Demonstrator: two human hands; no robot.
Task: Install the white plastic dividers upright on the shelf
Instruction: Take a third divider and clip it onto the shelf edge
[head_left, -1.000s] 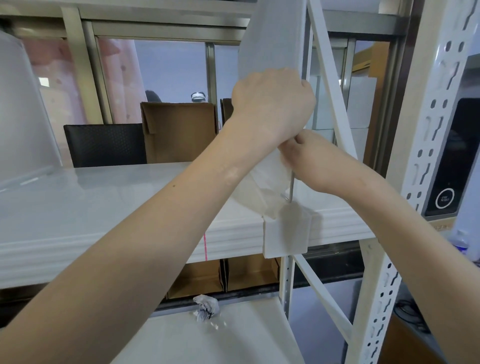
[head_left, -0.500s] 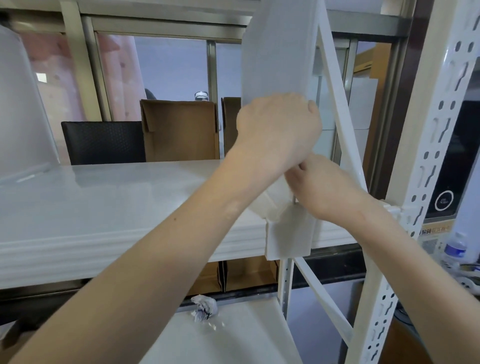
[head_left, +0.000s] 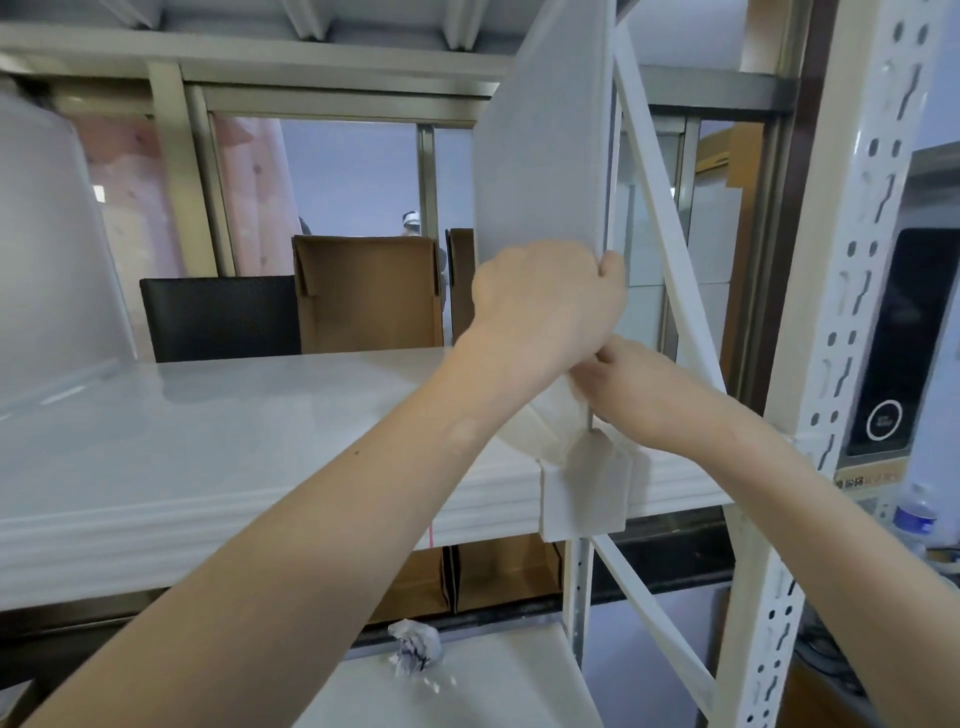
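My left hand (head_left: 550, 306) is wrapped around the front edge of the divider (head_left: 545, 150), fingers (head_left: 610, 265) curled over it and closed on the panel. The divider stands upright at the right end of the shelf (head_left: 234, 431), rising to the level above, and its foot clip (head_left: 584, 488) hangs over the shelf's front lip. My right hand (head_left: 644, 395) sits just below and behind the left, pressed against the divider's lower curved part near the clip; its fingers are hidden behind the left hand, so I cannot tell whether they grip or only push.

Another divider (head_left: 47, 249) stands at the far left of the same shelf, well apart from this one. Just right of my hands runs the rack's diagonal brace (head_left: 665, 208), and beyond it the perforated post (head_left: 852, 270).

On the far right, a dark panel (head_left: 898, 353) shows a white ring with small marks inside; those, and the label under it, are too small to read. A bottle (head_left: 911, 514) stands below it. A crumpled scrap (head_left: 413, 647) lies on the lower shelf (head_left: 493, 686). Behind the rack I see boxes (head_left: 363, 296) and a black chair (head_left: 218, 317).
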